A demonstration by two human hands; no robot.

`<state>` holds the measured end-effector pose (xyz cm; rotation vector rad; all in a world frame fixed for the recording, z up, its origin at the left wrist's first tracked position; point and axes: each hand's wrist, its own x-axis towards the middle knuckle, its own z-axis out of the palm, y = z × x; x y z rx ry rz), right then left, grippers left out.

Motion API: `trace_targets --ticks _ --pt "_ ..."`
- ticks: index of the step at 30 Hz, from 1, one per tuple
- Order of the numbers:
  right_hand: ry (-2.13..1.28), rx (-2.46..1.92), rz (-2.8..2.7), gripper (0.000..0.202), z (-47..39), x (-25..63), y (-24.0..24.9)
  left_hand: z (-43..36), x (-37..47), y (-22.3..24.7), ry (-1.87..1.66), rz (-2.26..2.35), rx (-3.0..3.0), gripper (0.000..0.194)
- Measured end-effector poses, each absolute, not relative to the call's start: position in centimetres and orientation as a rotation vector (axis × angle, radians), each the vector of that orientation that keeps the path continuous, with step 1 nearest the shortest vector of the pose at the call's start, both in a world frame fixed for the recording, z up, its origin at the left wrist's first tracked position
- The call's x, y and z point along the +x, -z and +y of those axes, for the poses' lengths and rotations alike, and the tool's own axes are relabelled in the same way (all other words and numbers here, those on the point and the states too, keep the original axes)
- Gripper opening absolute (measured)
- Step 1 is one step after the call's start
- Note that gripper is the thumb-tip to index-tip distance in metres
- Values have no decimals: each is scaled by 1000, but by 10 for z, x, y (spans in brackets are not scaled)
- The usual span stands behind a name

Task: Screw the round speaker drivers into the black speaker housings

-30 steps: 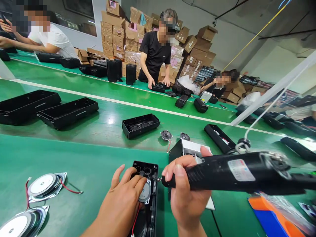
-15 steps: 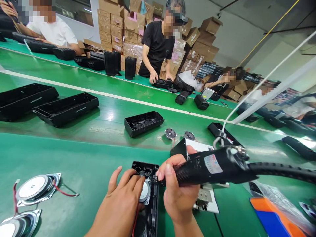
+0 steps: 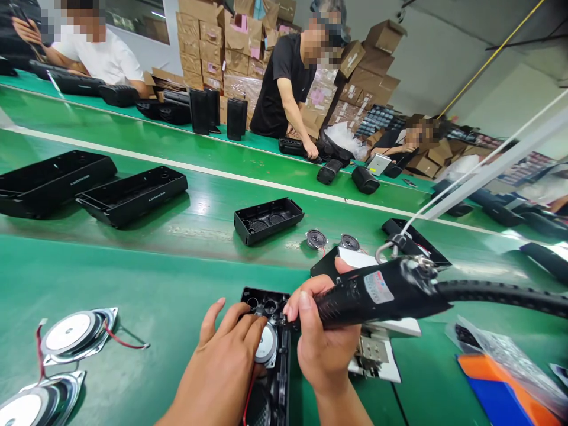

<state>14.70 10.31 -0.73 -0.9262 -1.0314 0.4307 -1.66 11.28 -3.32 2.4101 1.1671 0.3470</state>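
A black speaker housing (image 3: 284, 378) lies lengthwise on the green mat, with a round speaker driver (image 3: 267, 344) inside it. Over its left side rests my left hand (image 3: 222, 361), fingers spread, fingertips touching the driver and housing near the top end. My right hand (image 3: 326, 337) is wrapped round a black power screwdriver (image 3: 355, 299), held nearly level with its cable running off to the right. The tool's tip is at the housing's upper right edge, partly hidden by my fingers. Two loose drivers, one upper (image 3: 71, 334) and one lower (image 3: 26, 408), lie at the left.
Black housings (image 3: 133, 198) (image 3: 268, 220) and two small drivers (image 3: 316, 238) sit on the green conveyor (image 3: 199, 207) ahead. A white-topped device (image 3: 377, 355) stands behind my right hand. Plastic bags (image 3: 506, 361) lie at the right. Several people work across the line.
The view has shifted slightly, so the things on the belt and mat appear farther right. Both hands keep their places on the housing and tool. The person opposite has moved an arm rightward.
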Motion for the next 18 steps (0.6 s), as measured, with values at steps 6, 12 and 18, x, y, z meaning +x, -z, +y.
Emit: trace_targets --ticks 6,12,18 --pt "-439 -910 -1024 44 104 148 6 109 -15 41 -440 1195 2440 65" --pt "-446 -906 -1029 43 104 148 6 108 -15 45 -639 1222 2439 52" --pt "-398 -936 -1062 41 106 151 16 109 -15 39 -532 1221 2409 56"
